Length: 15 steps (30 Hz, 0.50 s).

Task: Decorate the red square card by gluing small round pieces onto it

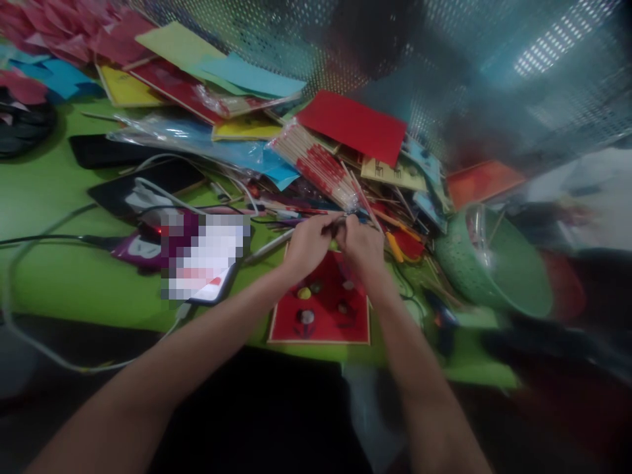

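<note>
Over the top edge of a red panel (pixel 323 322) with a pale border, my two hands come close together. My left hand (pixel 307 245) is closed, and its fingertips meet the other hand at a small dark thing that is too blurred to name. My right hand (pixel 364 247) is also closed around the same spot. Several small figures with round, coloured heads show on the panel below my wrists. A pale rod (pixel 269 247) lies beside my left hand, its far end hidden. Just beyond my fingers lies a plastic-wrapped bundle of red-tipped sticks (pixel 316 161).
Left of my forearm, a lit phone (pixel 205 260) leans by a purple power strip (pixel 148 250) with cables. Coloured paper (pixel 353 125) and boards pile up at the back. A green bowl (pixel 498 263) stands at the right. The green table (pixel 59 283) ends near my body.
</note>
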{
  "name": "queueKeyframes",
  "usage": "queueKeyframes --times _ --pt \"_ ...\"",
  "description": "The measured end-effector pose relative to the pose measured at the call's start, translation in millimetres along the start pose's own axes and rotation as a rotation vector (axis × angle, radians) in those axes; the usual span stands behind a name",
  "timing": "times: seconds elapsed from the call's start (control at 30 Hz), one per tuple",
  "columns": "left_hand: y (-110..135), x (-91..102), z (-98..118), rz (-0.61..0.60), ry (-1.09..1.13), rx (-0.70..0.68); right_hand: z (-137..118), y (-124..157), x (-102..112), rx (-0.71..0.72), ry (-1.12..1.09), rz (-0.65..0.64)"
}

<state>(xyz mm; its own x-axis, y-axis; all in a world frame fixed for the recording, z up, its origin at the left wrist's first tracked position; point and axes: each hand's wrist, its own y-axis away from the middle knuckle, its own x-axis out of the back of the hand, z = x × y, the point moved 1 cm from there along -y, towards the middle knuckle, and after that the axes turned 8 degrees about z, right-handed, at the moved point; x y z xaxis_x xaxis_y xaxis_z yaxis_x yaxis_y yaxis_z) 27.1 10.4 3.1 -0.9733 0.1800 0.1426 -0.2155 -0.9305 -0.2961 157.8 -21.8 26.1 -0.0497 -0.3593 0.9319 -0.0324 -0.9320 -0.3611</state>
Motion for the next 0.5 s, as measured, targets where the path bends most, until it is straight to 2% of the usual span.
queueKeyframes --times 0.1,0.23,0.5 --pt "-1.2 -0.8 -2.5 0.015 0.034 0.003 4.2 0.6 0.0 0.016 -0.029 0.053" --pt "-4.3 -1.6 -8.4 0.014 0.103 0.007 10.9 0.8 3.5 0.095 -0.121 0.058" --pt "-0.2 0.4 1.5 0.004 -0.04 -0.035 8.1 -2.4 12.2 0.093 0.003 -0.123"
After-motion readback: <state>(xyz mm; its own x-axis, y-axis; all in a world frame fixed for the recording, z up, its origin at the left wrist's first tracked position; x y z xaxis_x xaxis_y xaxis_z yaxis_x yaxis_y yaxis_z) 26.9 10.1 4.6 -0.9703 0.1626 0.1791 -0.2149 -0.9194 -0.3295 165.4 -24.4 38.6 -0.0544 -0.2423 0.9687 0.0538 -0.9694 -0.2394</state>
